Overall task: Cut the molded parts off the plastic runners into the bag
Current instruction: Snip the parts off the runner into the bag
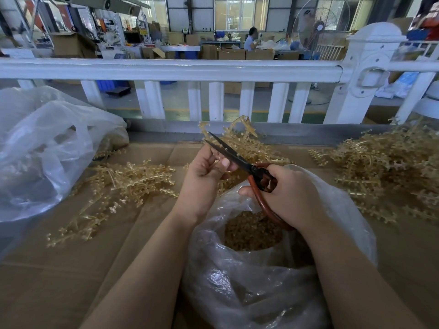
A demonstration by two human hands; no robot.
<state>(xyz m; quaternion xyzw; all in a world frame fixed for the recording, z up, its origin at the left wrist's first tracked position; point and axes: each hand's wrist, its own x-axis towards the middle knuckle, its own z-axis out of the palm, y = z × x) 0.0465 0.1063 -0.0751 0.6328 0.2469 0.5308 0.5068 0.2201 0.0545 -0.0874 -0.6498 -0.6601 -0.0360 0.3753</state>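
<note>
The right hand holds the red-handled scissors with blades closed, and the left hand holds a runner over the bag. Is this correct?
Not quite. In the head view the scissors in the right hand have their blades open. The left hand does hold a runner over the bag.

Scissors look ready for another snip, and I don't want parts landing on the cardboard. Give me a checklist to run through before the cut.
1. Scissors blades parted: ok.
2. Right hand grips the red handles: ok.
3. Left hand pinches a runner at the blades: ok.
4. Left fingertips clear of the blades: cannot tell, the thumb lies very near them.
5. Bag mouth open, with cut parts inside: ok.
6. Cut point above the bag mouth: not ok, it appears beyond the far rim.
</note>
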